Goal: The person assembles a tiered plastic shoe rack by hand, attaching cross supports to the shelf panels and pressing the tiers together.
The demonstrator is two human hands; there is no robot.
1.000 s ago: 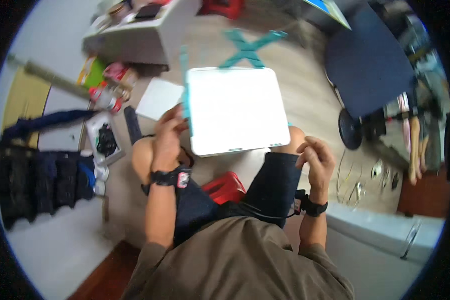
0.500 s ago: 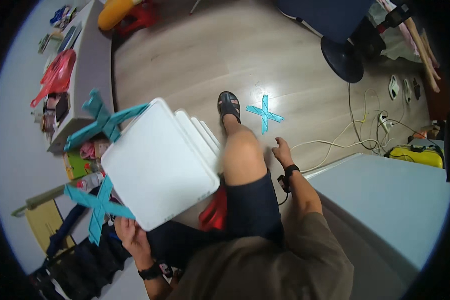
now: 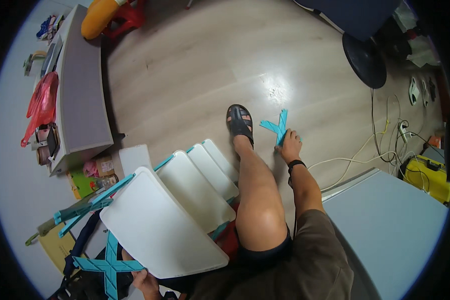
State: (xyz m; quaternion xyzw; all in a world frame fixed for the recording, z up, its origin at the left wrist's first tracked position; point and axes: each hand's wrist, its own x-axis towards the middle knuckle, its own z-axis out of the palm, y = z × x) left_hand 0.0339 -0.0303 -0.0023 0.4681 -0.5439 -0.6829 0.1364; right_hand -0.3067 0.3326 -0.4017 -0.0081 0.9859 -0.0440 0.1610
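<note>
White rectangular shelf panels (image 3: pixel 165 225) joined by teal X-shaped braces stand tilted at my left side, against my legs. My left hand (image 3: pixel 146 282) grips the near corner, where a teal X-shaped brace (image 3: pixel 111 265) meets the front panel; some of its fingers are hidden. Beyond my right knee, my right hand (image 3: pixel 291 146) reaches down to the floor. Its fingers are closed over the near part of a loose teal X-shaped brace (image 3: pixel 281 125), covering part of it.
My sandalled foot (image 3: pixel 240 122) is planted between the shelf and the loose brace. At left stands a cabinet (image 3: pixel 82 95) with a red plastic bag (image 3: pixel 42 102) on it. Pale cables (image 3: pixel 350 159) cross the floor at right, near a grey-white flat-topped unit (image 3: pixel 385 215) and a yellow case (image 3: pixel 427 175).
My right hand has reached forward onto the loose brace. The shelf has tipped towards me, showing more of its stacked panels, with my left hand still at its near corner.
</note>
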